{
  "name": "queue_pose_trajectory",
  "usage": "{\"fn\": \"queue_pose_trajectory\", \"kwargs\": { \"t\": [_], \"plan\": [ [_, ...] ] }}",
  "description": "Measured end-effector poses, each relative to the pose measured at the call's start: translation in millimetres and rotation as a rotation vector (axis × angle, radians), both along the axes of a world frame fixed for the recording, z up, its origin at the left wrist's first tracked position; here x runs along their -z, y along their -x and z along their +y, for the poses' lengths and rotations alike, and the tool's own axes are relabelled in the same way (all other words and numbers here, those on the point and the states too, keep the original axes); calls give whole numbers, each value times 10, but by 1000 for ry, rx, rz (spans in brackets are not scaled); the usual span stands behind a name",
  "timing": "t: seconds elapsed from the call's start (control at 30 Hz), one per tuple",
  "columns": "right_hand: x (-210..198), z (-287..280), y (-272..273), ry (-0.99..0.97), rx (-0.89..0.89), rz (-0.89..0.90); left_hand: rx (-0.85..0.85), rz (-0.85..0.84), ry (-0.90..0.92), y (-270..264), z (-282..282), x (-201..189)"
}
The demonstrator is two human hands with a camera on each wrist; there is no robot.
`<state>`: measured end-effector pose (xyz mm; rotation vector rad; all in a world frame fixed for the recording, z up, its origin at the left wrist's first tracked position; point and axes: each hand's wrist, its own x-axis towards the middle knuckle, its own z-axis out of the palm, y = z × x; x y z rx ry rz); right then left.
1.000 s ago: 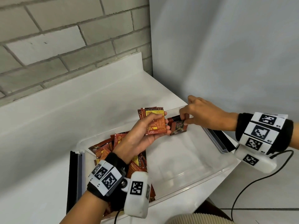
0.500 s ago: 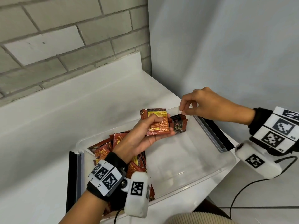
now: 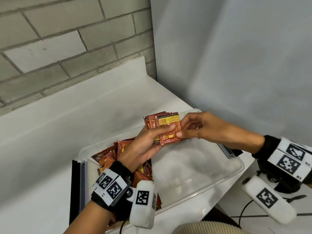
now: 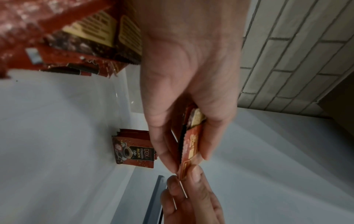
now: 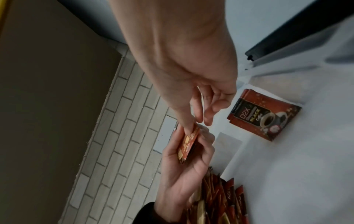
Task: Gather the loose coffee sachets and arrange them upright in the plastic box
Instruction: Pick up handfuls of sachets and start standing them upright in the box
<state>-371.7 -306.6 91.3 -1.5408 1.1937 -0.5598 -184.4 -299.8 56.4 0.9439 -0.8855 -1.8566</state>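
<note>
Red foil sachets sat as a small stack point(image 3: 163, 127) in the left hand point(image 3: 143, 149), thumb curled over the front, held above the far side of the plastic box point(image 3: 199, 190). The right hand point(image 3: 200, 127) pinched the stack's right edge between thumb and fingertips, seemingly peeling off the next sachets to stand. A few upright sachets point(image 5: 264, 115) stood against the far right corner; the loose pile point(image 3: 108, 159) filled the left end. Between them the floor lay bare, giving room to lower straight down beside the standing row.

White counter point(image 3: 84, 115), grey brick wall point(image 3: 67, 39)
</note>
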Motion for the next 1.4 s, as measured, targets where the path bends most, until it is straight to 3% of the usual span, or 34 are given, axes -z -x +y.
{"fn": "queue_pose_trajectory", "kwargs": {
  "t": [0.13,0.27,0.33,0.6,0.77,0.97,1.4],
  "plan": [
    [46,59,-27,-10,111,-129,9,12,15,6,11,5],
    [-28,125,-41,-62,223,-465,49,50,-10,4,14,-20],
    [-42,149,-36,4,281,-519,44,101,-43,10,9,-21],
    [99,187,-21,211,323,-365,-22,198,-79,44,2,-78],
    [164,180,0,326,251,-233,-33,83,1,30,6,-9],
    [41,122,28,99,321,-357,-54,68,43,37,25,-43],
    [-154,-121,219,-85,113,-161,10,74,57,43,45,-50]
  ]
}}
